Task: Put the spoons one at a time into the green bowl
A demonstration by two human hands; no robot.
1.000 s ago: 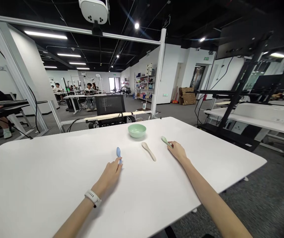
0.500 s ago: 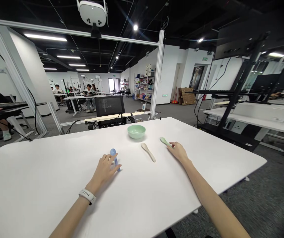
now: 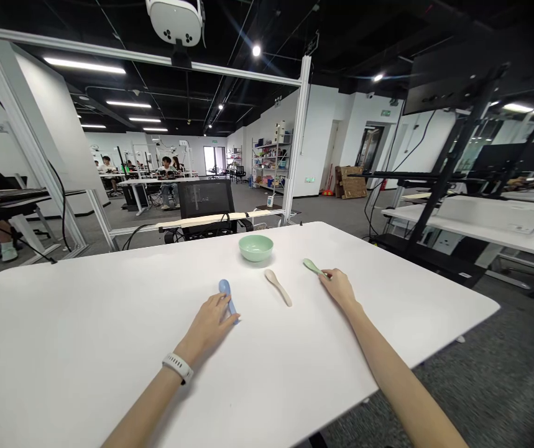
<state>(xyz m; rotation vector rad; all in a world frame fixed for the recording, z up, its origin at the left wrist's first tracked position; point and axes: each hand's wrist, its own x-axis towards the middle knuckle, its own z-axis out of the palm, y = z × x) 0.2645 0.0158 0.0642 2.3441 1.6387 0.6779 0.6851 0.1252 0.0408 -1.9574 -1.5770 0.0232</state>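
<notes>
My left hand (image 3: pixel 211 322) is closed around the handle of a blue spoon (image 3: pixel 225 287), its bowl end pointing away from me. Part of that handle is covered by my fingers. On the right, my right hand (image 3: pixel 340 287) pinches the handle end of a light green spoon (image 3: pixel 311 265), which lies low over the table. Between the two hands a beige spoon (image 3: pixel 278 288) rests on the tabletop, touched by neither. Behind it stands a green bowl (image 3: pixel 256 248).
The white table (image 3: pixel 108 336) has its far edge just behind the bowl. Beyond it are a metal frame (image 3: pixel 297 137) and a black mesh chair (image 3: pixel 206 198). A monitor stand (image 3: pixel 441 180) rises at the right. People sit at desks farther back.
My left hand has slid to the right together with the blue spoon. The green spoon and my right hand have shifted very slightly right. Bowl and beige spoon stay put.
</notes>
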